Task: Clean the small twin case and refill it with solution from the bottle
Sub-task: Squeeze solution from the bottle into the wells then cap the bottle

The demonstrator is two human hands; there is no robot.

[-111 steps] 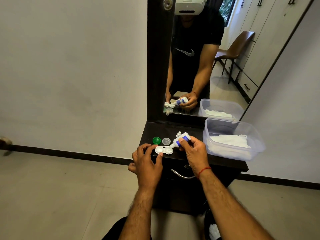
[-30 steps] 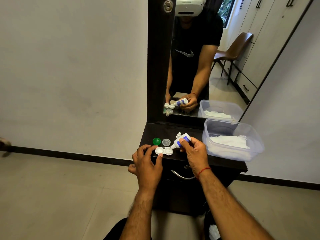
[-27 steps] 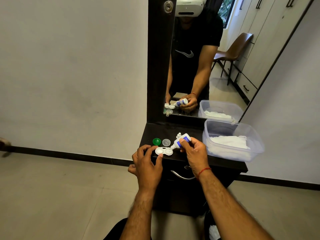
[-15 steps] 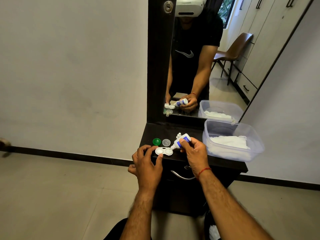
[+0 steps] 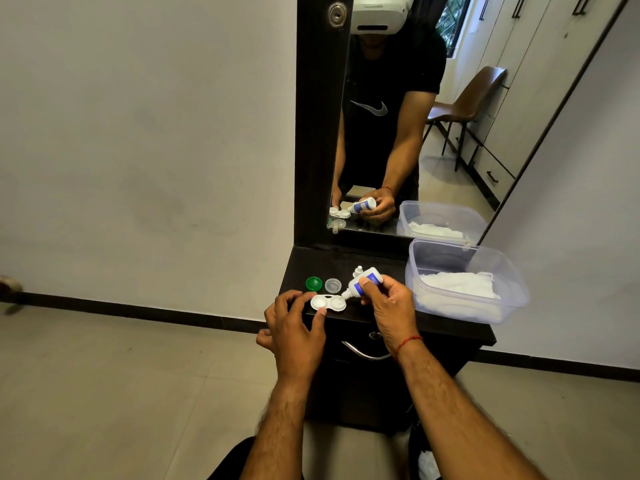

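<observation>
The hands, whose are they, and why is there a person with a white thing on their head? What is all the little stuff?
One picture, from a camera worn on a person's head, looking down. The mirror shows that same person. The left hand steadies a white twin case on the dark dresser. The right hand tips a small bottle, nozzle toward the case's right cup. Behind lie a green cap, a clear cap and the bottle's cap. At right, a plastic tub holds white cloth.

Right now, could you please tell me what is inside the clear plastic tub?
The clear plastic tub holds crumpled white cloth or tissue piled along its bottom. Whatever lies beneath that pile is covered and cannot be seen.
</observation>
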